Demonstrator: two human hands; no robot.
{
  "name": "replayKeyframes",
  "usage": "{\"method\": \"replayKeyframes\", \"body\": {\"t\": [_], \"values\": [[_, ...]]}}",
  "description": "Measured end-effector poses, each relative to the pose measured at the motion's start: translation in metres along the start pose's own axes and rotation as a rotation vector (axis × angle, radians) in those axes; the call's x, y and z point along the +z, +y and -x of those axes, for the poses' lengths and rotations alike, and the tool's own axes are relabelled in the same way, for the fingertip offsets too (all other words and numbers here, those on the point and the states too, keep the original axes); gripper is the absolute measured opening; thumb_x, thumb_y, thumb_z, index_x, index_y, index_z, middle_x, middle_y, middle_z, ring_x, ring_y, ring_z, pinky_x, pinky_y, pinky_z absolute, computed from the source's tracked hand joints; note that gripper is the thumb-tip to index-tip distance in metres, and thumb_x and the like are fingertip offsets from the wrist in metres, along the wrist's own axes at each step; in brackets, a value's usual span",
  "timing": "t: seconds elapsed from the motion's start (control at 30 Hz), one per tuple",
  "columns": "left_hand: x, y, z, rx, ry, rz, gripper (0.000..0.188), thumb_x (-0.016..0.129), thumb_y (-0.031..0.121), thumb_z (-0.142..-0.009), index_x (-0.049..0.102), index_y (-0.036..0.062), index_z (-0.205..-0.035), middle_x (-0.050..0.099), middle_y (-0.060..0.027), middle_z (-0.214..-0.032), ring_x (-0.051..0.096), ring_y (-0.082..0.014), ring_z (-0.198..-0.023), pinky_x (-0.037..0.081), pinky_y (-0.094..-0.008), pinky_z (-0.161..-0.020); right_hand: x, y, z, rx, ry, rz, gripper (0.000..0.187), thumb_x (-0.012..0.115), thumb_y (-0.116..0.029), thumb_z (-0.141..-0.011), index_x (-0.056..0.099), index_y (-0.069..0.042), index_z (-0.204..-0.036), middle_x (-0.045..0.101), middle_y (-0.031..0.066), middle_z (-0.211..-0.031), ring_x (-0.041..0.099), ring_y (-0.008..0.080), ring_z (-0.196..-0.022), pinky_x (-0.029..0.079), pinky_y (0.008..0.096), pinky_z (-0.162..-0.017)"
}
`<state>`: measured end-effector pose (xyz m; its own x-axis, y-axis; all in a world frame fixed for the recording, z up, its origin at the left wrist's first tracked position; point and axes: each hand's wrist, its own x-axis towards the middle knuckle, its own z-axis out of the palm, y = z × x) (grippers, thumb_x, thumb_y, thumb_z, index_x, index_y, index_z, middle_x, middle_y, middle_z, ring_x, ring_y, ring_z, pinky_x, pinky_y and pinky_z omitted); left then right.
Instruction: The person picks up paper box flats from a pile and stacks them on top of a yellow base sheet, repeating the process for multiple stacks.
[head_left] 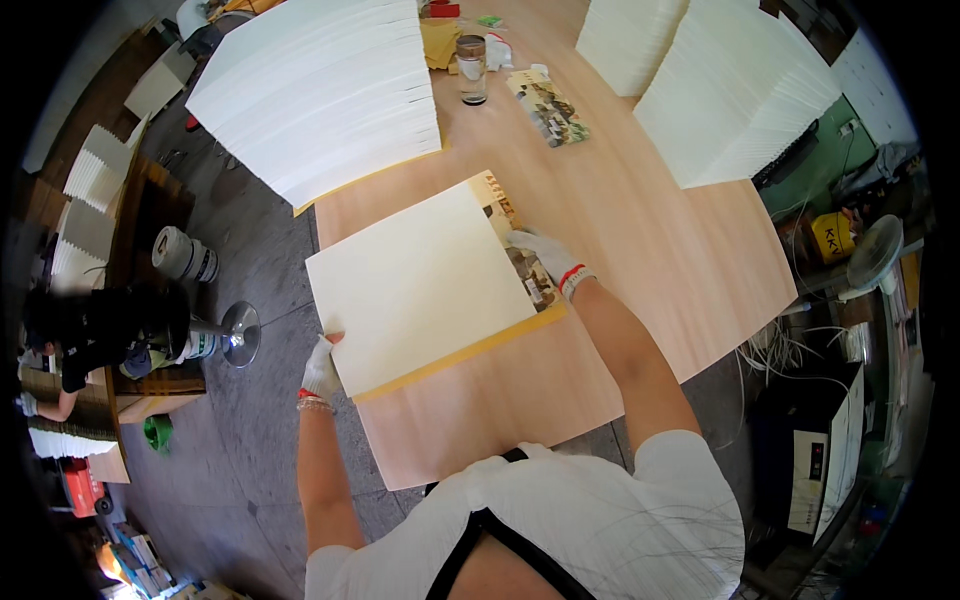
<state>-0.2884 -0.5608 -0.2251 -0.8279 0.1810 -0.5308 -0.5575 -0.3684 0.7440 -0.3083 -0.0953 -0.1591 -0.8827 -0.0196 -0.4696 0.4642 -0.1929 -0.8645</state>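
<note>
A large white sheet (420,290) lies at a slant on the wooden table in front of me. Yellow board (465,350) shows beneath its near edge, and a printed picture strip (527,268) shows along its right side. At the sheet's left corner, my left hand (322,368) in a white glove grips the edge, its bare thumb on top and its other fingers mostly hidden. My right hand (545,259), also gloved, lies over the printed strip with fingers stretched toward the white sheet. Whether it pinches anything cannot be made out.
Tall white paper stacks stand at the table's far left (320,95) and far right (735,95). Between them are a drinking glass (471,72) and a printed booklet (550,107). Leftward are a round-based stool (240,335), a bucket (183,252) and another person (100,335).
</note>
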Motion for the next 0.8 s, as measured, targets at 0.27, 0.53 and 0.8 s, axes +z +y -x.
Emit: {"method": "replayKeyframes", "body": {"t": [0.27, 0.53, 0.8], "values": [[0.005, 0.038, -0.02, -0.081, -0.038, -0.038, 0.04, 0.057, 0.03, -0.083, 0.053, -0.0009, -0.107, 0.06, -0.0129, -0.102, 0.059, -0.0235, -0.091, 0.05, -0.0371, -0.08, 0.02, 0.015, 0.007, -0.002, 0.038, -0.148, 0.069, 0.064, -0.034, -0.076, 0.036, 0.0, -0.129, 0.051, 0.0109, -0.116, 0.049, 0.0181, -0.107, 0.039, 0.0294, -0.09], [0.031, 0.048, -0.005, -0.141, -0.035, -0.093, 0.034, 0.057, 0.022, -0.082, 0.053, -0.0004, -0.107, 0.062, -0.0114, -0.097, 0.062, -0.0182, -0.083, 0.052, -0.0325, -0.073, 0.027, 0.008, 0.017, -0.033, 0.018, -0.22, 0.064, 0.065, -0.028, -0.078, 0.036, -0.001, -0.127, 0.053, 0.01, -0.11, 0.055, 0.0162, -0.096, 0.047, 0.0293, -0.079], [-0.016, 0.07, 0.014, 0.184, 0.383, -0.557, 0.056, 0.051, 0.036, -0.085, 0.037, 0.0057, -0.13, 0.047, -0.0104, -0.125, 0.044, -0.0215, -0.115, 0.037, -0.0369, -0.092, -0.008, 0.028, 0.0, -0.095, 0.013, -0.128, 0.041, 0.054, -0.029, -0.086, 0.05, -0.003, -0.117, 0.054, 0.0038, -0.109, 0.052, 0.0135, -0.099, 0.044, 0.0278, -0.082]]}}
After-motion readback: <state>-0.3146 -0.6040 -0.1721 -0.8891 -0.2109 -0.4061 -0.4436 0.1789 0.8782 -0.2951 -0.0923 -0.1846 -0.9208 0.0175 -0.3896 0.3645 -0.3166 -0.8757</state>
